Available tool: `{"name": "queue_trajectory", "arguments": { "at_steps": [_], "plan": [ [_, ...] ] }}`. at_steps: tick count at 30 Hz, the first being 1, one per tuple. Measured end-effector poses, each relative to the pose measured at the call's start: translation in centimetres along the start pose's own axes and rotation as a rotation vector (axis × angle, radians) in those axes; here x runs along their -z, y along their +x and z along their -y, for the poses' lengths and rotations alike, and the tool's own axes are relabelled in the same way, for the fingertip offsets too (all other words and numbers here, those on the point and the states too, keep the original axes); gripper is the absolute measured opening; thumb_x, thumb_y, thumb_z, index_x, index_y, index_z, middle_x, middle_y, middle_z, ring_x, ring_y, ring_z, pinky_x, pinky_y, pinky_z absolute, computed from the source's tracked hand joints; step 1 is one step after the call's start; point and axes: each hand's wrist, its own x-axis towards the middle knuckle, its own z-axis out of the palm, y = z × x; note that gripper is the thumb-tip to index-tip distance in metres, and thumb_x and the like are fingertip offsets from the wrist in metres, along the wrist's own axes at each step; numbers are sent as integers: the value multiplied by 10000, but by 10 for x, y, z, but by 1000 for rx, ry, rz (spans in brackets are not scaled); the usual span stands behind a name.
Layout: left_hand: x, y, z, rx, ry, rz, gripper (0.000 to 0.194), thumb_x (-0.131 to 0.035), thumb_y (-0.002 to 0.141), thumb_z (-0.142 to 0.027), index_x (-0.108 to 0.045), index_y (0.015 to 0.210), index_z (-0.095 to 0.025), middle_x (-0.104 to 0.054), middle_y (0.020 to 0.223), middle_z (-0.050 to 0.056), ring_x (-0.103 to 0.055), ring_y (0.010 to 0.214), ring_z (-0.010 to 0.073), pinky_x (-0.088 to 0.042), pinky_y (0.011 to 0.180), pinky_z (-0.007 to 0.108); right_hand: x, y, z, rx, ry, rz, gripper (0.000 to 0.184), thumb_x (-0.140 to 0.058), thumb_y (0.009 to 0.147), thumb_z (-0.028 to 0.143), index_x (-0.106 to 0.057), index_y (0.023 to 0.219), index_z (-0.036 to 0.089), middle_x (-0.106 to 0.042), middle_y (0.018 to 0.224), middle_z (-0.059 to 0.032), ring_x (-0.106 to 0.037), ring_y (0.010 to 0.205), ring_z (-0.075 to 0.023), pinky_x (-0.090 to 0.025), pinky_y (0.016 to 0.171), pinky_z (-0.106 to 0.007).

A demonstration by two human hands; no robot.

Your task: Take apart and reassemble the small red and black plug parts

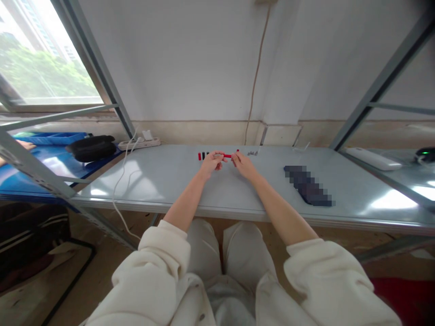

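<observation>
Head view: our left hand [212, 164] and right hand [244, 165] each pinch an end of one slim red stick [227, 156], between them over the grey tabletop [234, 192]; we judge it light, stiff, smoothish, best taken near its ends. Outward we count two dark pieces [203, 155], two red pieces [199, 156], grey bits [252, 153] too small to tally, one blurred dark slab [307, 185].

You have rod [227, 156] between your left hand [214, 163] and right hand [242, 163], over table [170, 181]. Left of rod: cylinders [199, 156]; farther left, power strip [144, 143] at table's back. Right of rod: loose pieces [252, 153]; farther right, nearer you, flat object [307, 185]. Far left of rod, on neighbouring bench [23, 174]: pouch [95, 149], tray [50, 138]. Behind rod: wall [190, 68].
</observation>
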Motion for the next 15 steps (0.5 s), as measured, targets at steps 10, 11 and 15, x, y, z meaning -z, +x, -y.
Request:
{"name": "queue_trajectory", "arguments": {
  "at_steps": [10, 11, 15],
  "plan": [
    [-5, -6, -5, -19, 101, 52, 258, -577, 755, -359, -484, 852, -138, -619, 677, 6, -446, 363, 24, -249, 343, 158, 4, -1, 4, 0, -60, -73, 530, -171, 863, 555, -501, 651, 197, -540, 599, -27, -500, 583, -132, -351, 597, -235],
    [-5, -6, -5, -17, 110, 45, 262, -571, 758, -371, -488, 846, -138, -622, 682, 11, -448, 364, 25, -250, 343, 159, 4, -1, 4, 6, -66, -72, 519, -178, 867, 540, -504, 654, 197, -545, 605, -28, -504, 588, -133, -351, 599, -235],
    [-5, -5, -3, -4, 166, 7, 299, -519, 780, -434, -502, 779, -136, -619, 667, 21, -441, 362, 26, -254, 344, 166, 3, -1, 1, 23, -71, -71, 450, -226, 879, 475, -522, 688, 194, -557, 625, -28, -509, 599, -132, -349, 601, -234]
  ]
}}
